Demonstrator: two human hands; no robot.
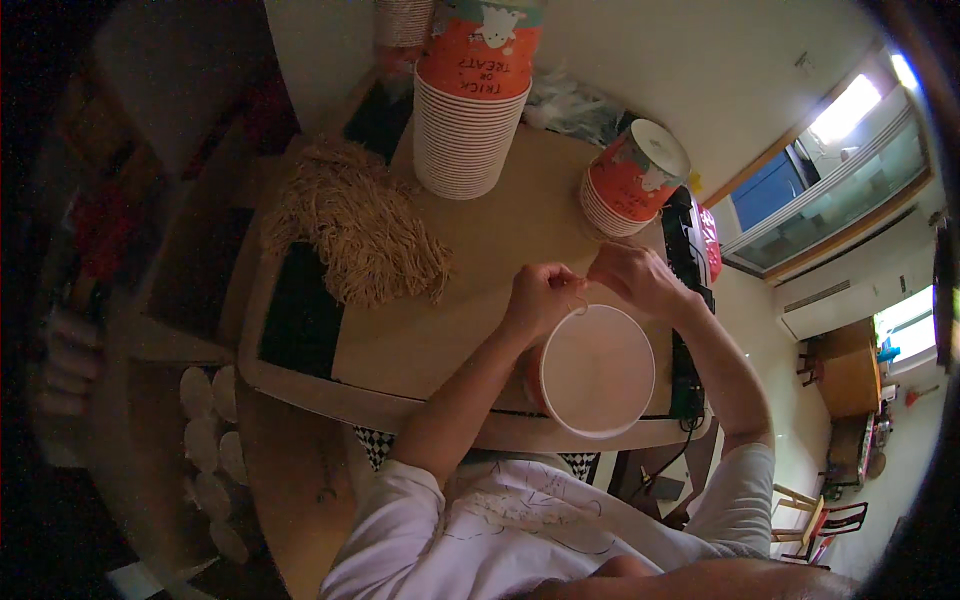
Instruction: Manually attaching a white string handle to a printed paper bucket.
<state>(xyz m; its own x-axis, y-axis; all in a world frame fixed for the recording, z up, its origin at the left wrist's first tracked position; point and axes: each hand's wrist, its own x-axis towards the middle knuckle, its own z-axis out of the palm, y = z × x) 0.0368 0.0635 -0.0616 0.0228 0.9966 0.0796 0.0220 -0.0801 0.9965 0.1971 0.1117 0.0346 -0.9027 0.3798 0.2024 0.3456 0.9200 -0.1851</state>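
Observation:
A paper bucket [600,375] with a white inside and an orange outer wall stands at the table's near edge, its mouth facing up toward me. At its far rim, my left hand [543,297] is closed in a pinch on a thin tan cord [582,309], which shows just below the fingertips. My right hand [642,280] is beside it, also closed, with its fingers bent close to the left ones; whatever it holds is hidden. Left of my hands lies a heap of tan twine cords [365,225].
A tall stack of orange paper buckets [470,140] stands at the back, a shorter stack [625,190] at the back right. Clear plastic bags [575,105] lie behind them. A black device [688,250] edges the table's right side. White round pieces [205,440] sit low left.

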